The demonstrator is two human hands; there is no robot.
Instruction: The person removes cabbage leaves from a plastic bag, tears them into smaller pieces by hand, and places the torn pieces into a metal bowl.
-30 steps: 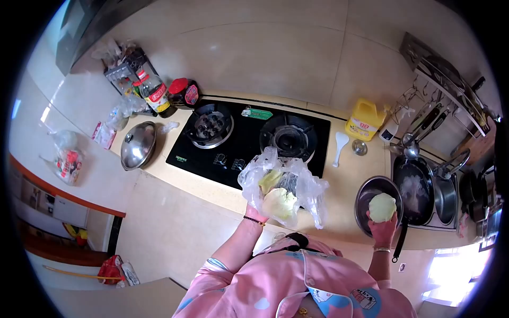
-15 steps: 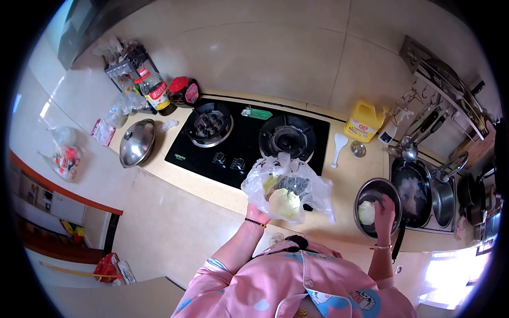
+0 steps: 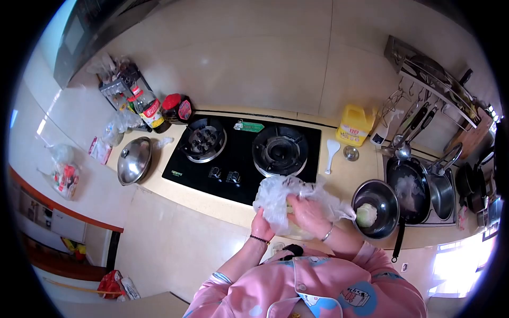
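Note:
My left hand (image 3: 262,226) holds a crumpled clear plastic bag (image 3: 277,197) from its left side, above the counter's front edge. Inside the bag's opening is my right hand (image 3: 309,214), its fingers bent round something pale green that is mostly hidden by the plastic. To the right stands a steel bowl (image 3: 386,197) with a pale green cabbage piece (image 3: 366,215) lying in it.
Behind the bag is a black two-burner gas stove (image 3: 241,153). A domed steel lid (image 3: 134,161) lies at the left. Along the right are a white rice paddle (image 3: 332,156), a yellow jug (image 3: 354,125) and a black wok (image 3: 408,191) in the sink.
My right hand let go of the cabbage piece in the steel bowl, then moved left into the plastic bag. The camera view has shifted slightly.

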